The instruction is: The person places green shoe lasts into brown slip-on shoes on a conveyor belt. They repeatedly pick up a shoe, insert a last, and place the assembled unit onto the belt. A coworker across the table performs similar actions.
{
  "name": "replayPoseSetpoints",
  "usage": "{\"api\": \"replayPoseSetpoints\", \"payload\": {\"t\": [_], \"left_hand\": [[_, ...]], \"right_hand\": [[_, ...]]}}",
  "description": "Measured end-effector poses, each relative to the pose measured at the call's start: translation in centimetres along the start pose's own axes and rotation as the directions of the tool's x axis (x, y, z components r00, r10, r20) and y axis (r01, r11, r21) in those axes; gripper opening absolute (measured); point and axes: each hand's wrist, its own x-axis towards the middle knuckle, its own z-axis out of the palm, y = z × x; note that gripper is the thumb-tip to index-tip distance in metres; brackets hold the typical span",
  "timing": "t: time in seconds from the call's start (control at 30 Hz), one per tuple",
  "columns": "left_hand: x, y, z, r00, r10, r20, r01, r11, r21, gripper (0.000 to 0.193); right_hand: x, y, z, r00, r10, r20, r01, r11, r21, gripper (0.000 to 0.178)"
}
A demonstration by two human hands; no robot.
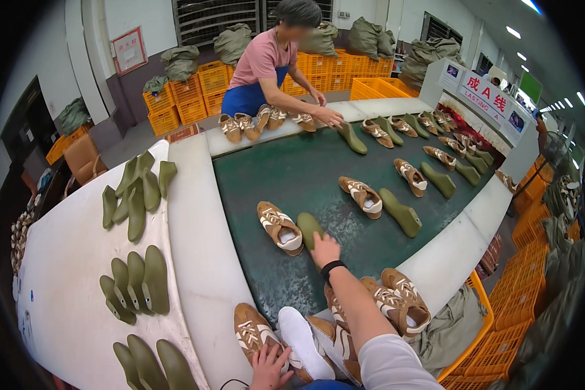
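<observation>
Hands working shoes and lasts at the conveyor's near end.

The left hand (268, 368) is resting with fingers spread on a tan shoe (253, 333) at the near edge, while the right hand (324, 249) is closing over a green shoe last (309, 227) on the green belt (292, 175), seemingly gripping it, just beside another tan shoe (280, 227). Farther off, a co-worker is setting shoes down. A loose hold could be letting the last slide away from its shoe.
</observation>
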Motion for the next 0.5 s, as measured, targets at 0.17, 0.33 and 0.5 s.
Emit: {"api": "replayPoseSetpoints", "payload": {"t": [0.17, 0.33, 0.5], "left_hand": [[0.1, 0.1, 0.1, 1.0, -0.006, -0.002, 0.006, 1.0, 0.019, 0.079], [-0.1, -0.1, 0.3, 0.999, 0.023, -0.036, -0.021, 0.998, 0.063, 0.078], [-0.2, -0.5, 1.0, 0.998, 0.046, -0.046, -0.042, 0.995, 0.087, 0.081]], "right_hand": [[0.7, 1.7, -0.3, 0.962, -0.02, 0.271, 0.005, 0.998, 0.055, 0.05], [0.5, 2.5, 0.1, 0.948, -0.032, 0.315, 0.028, 0.999, 0.018, 0.026], [-1.9, 4.1, -2.8, 0.94, -0.068, 0.334, 0.075, 0.997, -0.007, 0.033]]}}
